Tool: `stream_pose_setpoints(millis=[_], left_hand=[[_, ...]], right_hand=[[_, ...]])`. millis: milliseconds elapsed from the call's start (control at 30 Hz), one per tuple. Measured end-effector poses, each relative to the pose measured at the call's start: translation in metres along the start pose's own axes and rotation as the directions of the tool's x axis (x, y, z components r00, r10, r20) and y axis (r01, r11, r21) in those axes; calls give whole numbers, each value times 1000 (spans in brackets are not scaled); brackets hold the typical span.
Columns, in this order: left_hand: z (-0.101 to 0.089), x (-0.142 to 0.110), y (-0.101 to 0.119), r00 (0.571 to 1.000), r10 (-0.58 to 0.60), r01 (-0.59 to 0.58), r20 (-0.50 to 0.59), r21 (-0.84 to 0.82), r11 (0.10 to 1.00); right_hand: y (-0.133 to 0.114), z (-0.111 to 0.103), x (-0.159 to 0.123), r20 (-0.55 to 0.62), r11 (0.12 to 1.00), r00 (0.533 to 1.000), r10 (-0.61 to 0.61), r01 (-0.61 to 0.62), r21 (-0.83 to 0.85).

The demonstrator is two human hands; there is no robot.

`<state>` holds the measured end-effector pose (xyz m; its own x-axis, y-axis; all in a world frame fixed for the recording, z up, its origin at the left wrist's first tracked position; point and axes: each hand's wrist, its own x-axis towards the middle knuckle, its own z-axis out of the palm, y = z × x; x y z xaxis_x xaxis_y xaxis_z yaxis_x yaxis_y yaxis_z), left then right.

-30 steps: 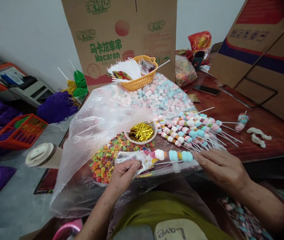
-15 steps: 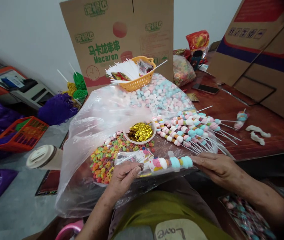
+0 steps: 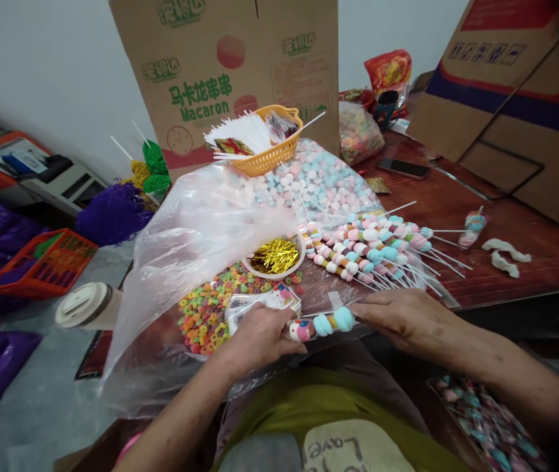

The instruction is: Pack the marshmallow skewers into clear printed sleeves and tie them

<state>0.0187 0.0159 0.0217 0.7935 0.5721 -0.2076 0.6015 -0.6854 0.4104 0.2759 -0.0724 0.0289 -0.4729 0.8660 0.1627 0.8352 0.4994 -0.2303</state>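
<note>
A marshmallow skewer [image 3: 343, 319] with blue and pink pieces lies across the table's near edge, partly inside a printed clear bag [image 3: 301, 330]. My left hand [image 3: 264, 333] is closed around the bag's left end, its fingers partly covering it. At the skewer's other end my right hand [image 3: 397, 320] pinches close beside the blue marshmallow; the stick is hidden by the fingers. Just behind my left hand is a stack of printed bags [image 3: 279, 299]. Fruit-coloured cereal rings [image 3: 203, 318] and a bowl [image 3: 301, 262] of gold twist ties [image 3: 277, 255] lie beyond.
Many finished-looking marshmallow skewers [image 3: 372, 246] are piled right of the bowl. An orange basket [image 3: 274, 157] of white sticks stands on a large plastic bag [image 3: 176, 216] of marshmallows. A phone [image 3: 403, 168] and cardboard boxes [image 3: 254, 65] are behind. A lidded cup [image 3: 85, 307] is left.
My left hand has slid right along the bag, covering more of the skewer's left part. My right hand and the skewer's blue end have shifted left.
</note>
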Motion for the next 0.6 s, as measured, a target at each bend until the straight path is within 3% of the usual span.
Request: stream_pose_setpoints(millis=[100,233,467,600], left_hand=[[2,8,4,992,22,-8,124,-116,993],[12,13,4,986,3,51,169,-311,949],[9,9,-2,973,23,116,231,-569,814],[3,8,1,901,193,138,388,-680,720]], right_hand=[[-7,-2,9,104,999,995,1,3,-37],[-10,0,23,109,995,993,-45,54,-81],[0,-5,39,2,951,975,-223,218,-219],[-5,-21,47,-106,864,899,-424,367,-345]])
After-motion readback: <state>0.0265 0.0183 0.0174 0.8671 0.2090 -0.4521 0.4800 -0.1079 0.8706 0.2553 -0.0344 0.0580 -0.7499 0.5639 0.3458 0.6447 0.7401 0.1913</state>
